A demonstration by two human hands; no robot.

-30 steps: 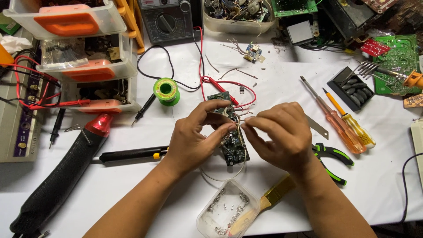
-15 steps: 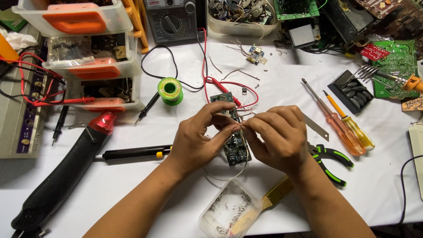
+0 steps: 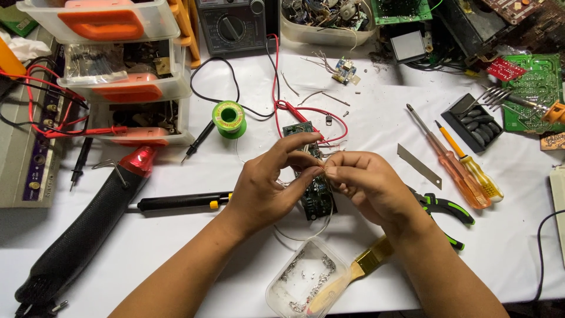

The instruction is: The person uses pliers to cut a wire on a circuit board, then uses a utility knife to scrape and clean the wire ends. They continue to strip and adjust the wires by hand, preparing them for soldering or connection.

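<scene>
Head view: the left hand (image 3: pixel 265 191) and the right hand (image 3: pixel 368 188) are brought together above a small green circuit board (image 3: pixel 315 191) lying on the white table (image 3: pixel 365 118), and a thin wire (image 3: pixel 306 232) is pinched narrowly between the fingertips (image 3: pixel 321 171) of both. A steady pinch, with the wire kept short between the hands, seems best. Little open room is left: pliers (image 3: pixel 444 209) lie just right, a clear dish (image 3: pixel 300 282) with a brush (image 3: pixel 353 274) lies near the table's front edge, and a black soldering tool (image 3: pixel 176 202) lies left.
</scene>
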